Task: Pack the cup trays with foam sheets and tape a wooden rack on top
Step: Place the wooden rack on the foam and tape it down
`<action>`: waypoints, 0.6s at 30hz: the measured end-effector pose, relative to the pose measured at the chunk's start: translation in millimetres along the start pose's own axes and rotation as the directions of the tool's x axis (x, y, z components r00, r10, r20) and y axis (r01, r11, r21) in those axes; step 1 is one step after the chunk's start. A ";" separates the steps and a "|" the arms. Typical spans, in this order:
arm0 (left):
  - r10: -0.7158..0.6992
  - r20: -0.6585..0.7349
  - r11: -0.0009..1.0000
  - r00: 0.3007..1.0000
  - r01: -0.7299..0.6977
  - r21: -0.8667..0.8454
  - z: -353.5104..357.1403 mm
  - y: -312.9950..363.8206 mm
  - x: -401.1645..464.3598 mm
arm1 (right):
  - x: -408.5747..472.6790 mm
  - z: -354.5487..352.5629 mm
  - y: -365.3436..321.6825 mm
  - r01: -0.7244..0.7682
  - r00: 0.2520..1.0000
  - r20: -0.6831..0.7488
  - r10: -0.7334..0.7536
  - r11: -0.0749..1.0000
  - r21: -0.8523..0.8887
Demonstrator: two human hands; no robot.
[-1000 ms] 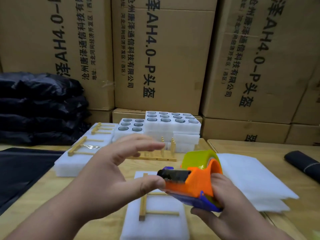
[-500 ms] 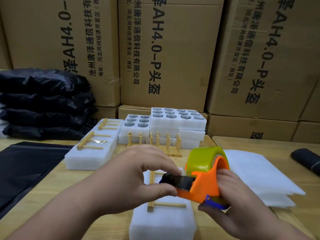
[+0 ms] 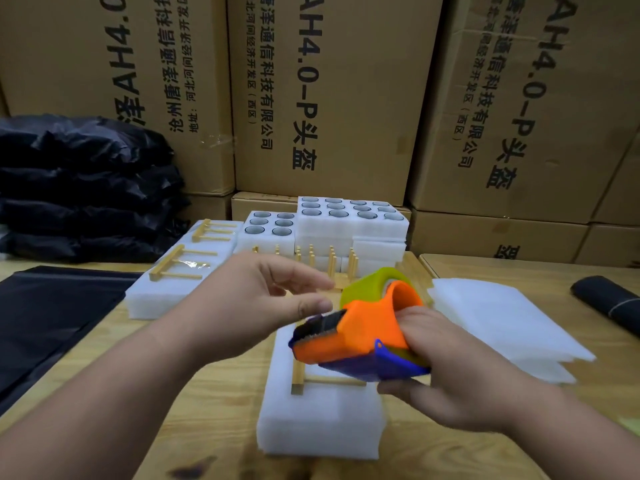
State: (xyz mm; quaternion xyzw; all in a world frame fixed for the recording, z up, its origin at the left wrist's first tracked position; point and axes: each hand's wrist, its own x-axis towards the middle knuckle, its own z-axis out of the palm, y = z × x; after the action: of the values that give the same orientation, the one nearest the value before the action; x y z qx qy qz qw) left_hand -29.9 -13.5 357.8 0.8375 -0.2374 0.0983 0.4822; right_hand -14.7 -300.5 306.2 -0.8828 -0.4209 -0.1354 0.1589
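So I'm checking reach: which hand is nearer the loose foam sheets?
Right. The right hand, gripping the dispenser, is beside the sheets; the left hand is farther left.

Place: packing area of a warehouse or stockroom.
Walls: stacked printed cardboard cartons (image 3: pixel 332 98) right behind the wooden table (image 3: pixel 104 344).
Supplies: pile of folded black bags (image 3: pixel 86 188), stack of foam sheets (image 3: pixel 502 323).
Goods: foam cup trays (image 3: pixel 349 220), taped foam bundles (image 3: pixel 173 289).
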 end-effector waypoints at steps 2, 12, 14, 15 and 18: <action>-0.029 -0.074 0.999 0.997 0.031 0.016 1.4 -4.2 3.8 | 9.8 -3.4 -2.2 -0.047 0.999 0.027 0.045 0.997 0.053; -0.403 -0.216 0.897 0.890 0.338 -0.284 22.0 -41.6 25.0 | 55.0 -1.6 6.4 -0.352 0.882 -0.233 0.410 0.901 0.255; -0.468 -0.189 0.844 0.863 0.374 -0.384 26.7 -44.9 26.6 | 62.4 1.5 8.7 -0.379 0.861 -0.267 0.432 0.897 0.228; -0.483 -0.186 0.825 0.855 0.374 -0.423 28.0 -46.0 26.8 | 64.8 2.2 10.4 -0.389 0.861 -0.263 0.435 0.897 0.208; -0.496 -0.215 0.814 0.841 0.364 -0.453 29.0 -50.0 26.8 | 69.0 1.2 15.8 -0.400 0.872 -0.220 0.438 0.895 0.196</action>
State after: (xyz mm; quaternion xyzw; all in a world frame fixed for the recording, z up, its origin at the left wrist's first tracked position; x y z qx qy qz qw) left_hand 16.1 -25.3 315.3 0.7269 0.0285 0.0712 0.6824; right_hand 39.9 -261.1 328.2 -0.9139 -0.2033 -0.1806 0.3015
